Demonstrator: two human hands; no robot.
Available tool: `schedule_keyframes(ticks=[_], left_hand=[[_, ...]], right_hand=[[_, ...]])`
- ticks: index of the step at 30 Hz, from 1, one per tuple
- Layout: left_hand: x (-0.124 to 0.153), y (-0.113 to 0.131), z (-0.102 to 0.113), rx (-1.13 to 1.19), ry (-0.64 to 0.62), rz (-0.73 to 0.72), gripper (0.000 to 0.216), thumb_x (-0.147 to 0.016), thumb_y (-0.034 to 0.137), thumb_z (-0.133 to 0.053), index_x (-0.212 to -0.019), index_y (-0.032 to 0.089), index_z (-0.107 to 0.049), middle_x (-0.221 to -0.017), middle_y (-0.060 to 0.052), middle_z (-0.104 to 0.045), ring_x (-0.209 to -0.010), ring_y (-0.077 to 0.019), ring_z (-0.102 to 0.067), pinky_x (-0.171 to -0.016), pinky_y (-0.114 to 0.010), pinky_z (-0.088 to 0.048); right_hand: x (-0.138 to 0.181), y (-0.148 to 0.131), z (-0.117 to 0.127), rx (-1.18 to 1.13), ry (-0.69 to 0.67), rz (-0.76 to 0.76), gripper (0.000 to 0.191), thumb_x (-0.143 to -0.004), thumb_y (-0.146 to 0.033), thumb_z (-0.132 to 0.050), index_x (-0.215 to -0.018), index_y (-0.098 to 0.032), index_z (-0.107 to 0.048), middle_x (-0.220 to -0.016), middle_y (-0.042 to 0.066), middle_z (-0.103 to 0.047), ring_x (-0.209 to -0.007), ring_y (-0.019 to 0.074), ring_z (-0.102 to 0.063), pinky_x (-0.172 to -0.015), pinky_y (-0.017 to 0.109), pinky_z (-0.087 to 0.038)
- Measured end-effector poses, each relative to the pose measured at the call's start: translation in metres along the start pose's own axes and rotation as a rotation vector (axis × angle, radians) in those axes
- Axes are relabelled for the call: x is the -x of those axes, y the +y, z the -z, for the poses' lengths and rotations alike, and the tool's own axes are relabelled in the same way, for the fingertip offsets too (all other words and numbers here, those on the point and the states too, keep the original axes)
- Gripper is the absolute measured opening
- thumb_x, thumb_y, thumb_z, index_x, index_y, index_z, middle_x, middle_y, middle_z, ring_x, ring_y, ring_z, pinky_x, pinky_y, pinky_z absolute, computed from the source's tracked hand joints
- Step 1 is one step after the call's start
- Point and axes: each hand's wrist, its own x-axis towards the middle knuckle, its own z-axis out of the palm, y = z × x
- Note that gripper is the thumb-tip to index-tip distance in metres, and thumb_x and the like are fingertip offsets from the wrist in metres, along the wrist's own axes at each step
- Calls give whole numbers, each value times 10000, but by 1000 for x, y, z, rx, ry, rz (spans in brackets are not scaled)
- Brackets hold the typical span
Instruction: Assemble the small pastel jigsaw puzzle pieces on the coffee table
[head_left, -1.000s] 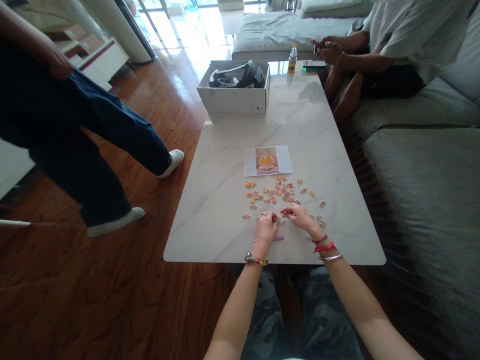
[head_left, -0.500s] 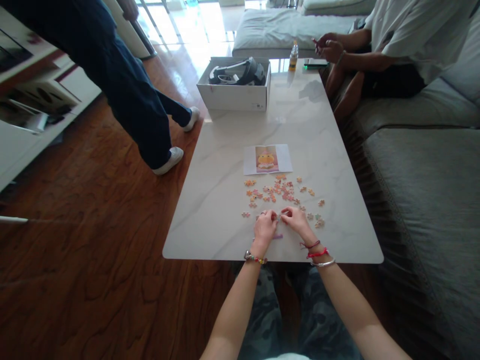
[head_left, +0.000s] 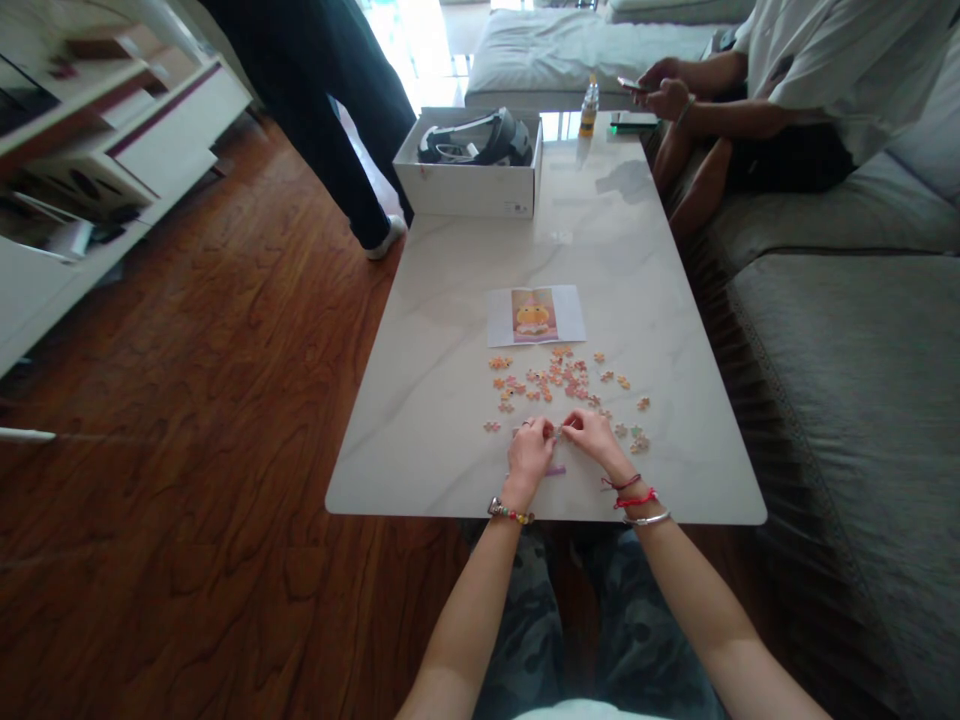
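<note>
Both hands low over the near part of the white surface, fingertips nearly meeting. Left hand: thumb and fingers drawn together in a pinch. Right hand: same, just to the right. Something small and pale sits between the fingertips; too small to tell which hand grips it, if either. Purple strip lies flat, just nearer than the fingertips.

Loose puzzle pieces, mostly orange and pink, scattered just beyond the hands. Pale greenish pieces to the right of the right hand; one pink piece off left. Printed sheet with a yellow figure lies flat beyond the scatter.

Far end: open white box with a dark headset in it, bottle upright to its right. Seated person far right, holding a phone.
</note>
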Motion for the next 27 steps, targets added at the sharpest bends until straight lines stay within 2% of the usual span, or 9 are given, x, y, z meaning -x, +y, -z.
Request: schedule_keyframes(ticks=[6, 10, 12, 17, 19, 23, 27], left_hand=[[-1, 0, 0, 14, -15, 1, 123, -755, 229, -524, -867, 196, -562, -921, -45, -579, -806, -129, -542, -705, -228, -406], [-1, -1, 0, 15, -12, 6, 127, -749, 228, -528, -868, 197, -561, -928, -43, -577, -812, -138, -540, -708, -237, -408], [-1, 0, 0, 16, -12, 5, 131, -752, 225, -523, -874, 196, -562, -942, -45, -576, -829, -141, -537, -727, -243, -406], [0, 1, 3, 24, -31, 21, 138, -757, 220, -517, -883, 192, -566, -950, -43, -574, -853, -139, -533, -759, -240, -402], [0, 1, 3, 23, -28, 19, 131, -756, 212, -516, -877, 197, -565, -937, -41, -572, -847, -138, -534, -752, -239, -405], [0, 2, 4, 22, -29, 27, 126, -757, 214, -520, -874, 204, -564, -932, -42, -569, -836, -135, -539, -736, -236, -408], [1, 2, 4, 30, -24, 27, 130, -756, 212, -523, -879, 202, -567, -946, -45, -570, -844, -133, -539, -755, -240, -403]], right_hand=[[2, 10, 8, -250, -25, -29, 123, -711, -253, -493, -700, -145, -550, -636, 20, -602, -506, 100, -548, -436, 189, -406], [5, 9, 14, -353, -76, -27, 141, -742, -217, -437, -789, -141, -545, -673, 22, -594, -528, 105, -575, -405, 179, -419], [5, 7, 17, -290, -87, 22, 161, -731, -161, -432, -805, -139, -574, -711, 37, -607, -553, 107, -582, -434, 188, -438], [-1, 2, 19, -50, -71, 239, 230, -685, -64, -499, -842, -169, -630, -740, 35, -649, -683, 125, -595, -634, 237, -466], [-4, 0, 19, -1, -87, 262, 228, -675, -61, -524, -839, -173, -636, -707, 23, -655, -665, 125, -594, -641, 236, -458], [-11, -6, 18, 138, -128, 311, 180, -656, -48, -533, -705, -164, -661, -695, 36, -665, -656, 135, -589, -634, 231, -439], [-15, -12, 19, 184, -149, 320, 188, -670, -59, -525, -715, -161, -676, -723, 48, -674, -664, 135, -587, -629, 218, -426]])
